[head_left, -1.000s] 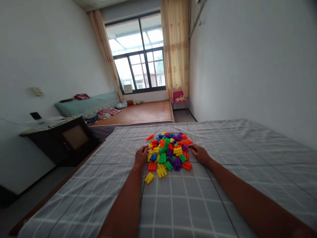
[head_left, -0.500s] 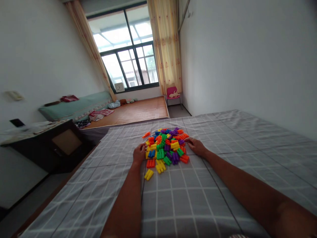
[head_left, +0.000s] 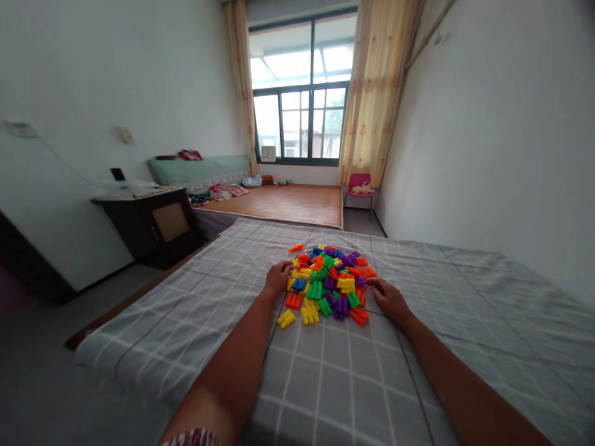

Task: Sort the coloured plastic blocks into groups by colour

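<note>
Minding the near side first seems wise: a yellow block [head_left: 286, 319] lies just apart from the pile [head_left: 330, 283] on the checked cloth [head_left: 325, 384], close to the left forearm [head_left: 242, 353], where a careless sweep could knock it away. The right hand [head_left: 388, 298] has its fingers narrowly bent at a purple block [head_left: 361, 282] on the pile's right edge; whether they grip it or merely touch it is too small to tell. Opposite, the left hand [head_left: 279, 277] has its fingers curled at the left edge; whether they pinch anything cannot be told, as their tips are hard to make out. The pile sits between both hands, its bottom layer buried from sight. Light, even contact from each side should suit it best, since a hard push could spill the top. Beyond, an orange block [head_left: 296, 248] lies apart, its far side hidden.
</note>
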`<action>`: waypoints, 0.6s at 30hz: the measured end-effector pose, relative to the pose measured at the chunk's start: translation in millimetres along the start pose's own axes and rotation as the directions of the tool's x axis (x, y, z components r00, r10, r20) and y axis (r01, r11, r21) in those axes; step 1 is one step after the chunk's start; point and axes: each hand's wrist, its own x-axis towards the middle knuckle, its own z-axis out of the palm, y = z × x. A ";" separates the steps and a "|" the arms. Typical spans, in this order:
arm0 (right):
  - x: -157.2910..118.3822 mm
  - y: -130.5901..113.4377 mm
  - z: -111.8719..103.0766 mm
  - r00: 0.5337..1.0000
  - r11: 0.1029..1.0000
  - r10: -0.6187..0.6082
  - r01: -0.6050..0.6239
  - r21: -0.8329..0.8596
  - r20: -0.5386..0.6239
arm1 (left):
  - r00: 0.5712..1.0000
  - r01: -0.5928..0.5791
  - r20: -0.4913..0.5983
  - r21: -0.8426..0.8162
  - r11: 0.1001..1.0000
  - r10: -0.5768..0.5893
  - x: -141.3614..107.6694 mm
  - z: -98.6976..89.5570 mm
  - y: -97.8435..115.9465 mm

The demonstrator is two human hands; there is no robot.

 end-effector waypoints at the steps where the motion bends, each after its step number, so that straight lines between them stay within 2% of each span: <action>1: -0.1 0.2 -0.7 1.000 1.000 0.001 -0.001 -0.005 0.004 | 1.000 -0.002 -0.003 -0.005 1.000 0.002 -0.5 0.5 0.1; 11: 1.3 11.4 -1.3 0.998 1.000 0.015 -0.015 -0.003 0.053 | 1.000 0.021 0.008 0.047 0.999 -0.021 -1.7 3.2 -4.7; 18: 2.8 14.7 0.5 0.998 0.999 0.035 -0.036 0.015 0.059 | 1.000 0.019 0.000 0.024 1.000 -0.019 -1.9 3.8 -8.5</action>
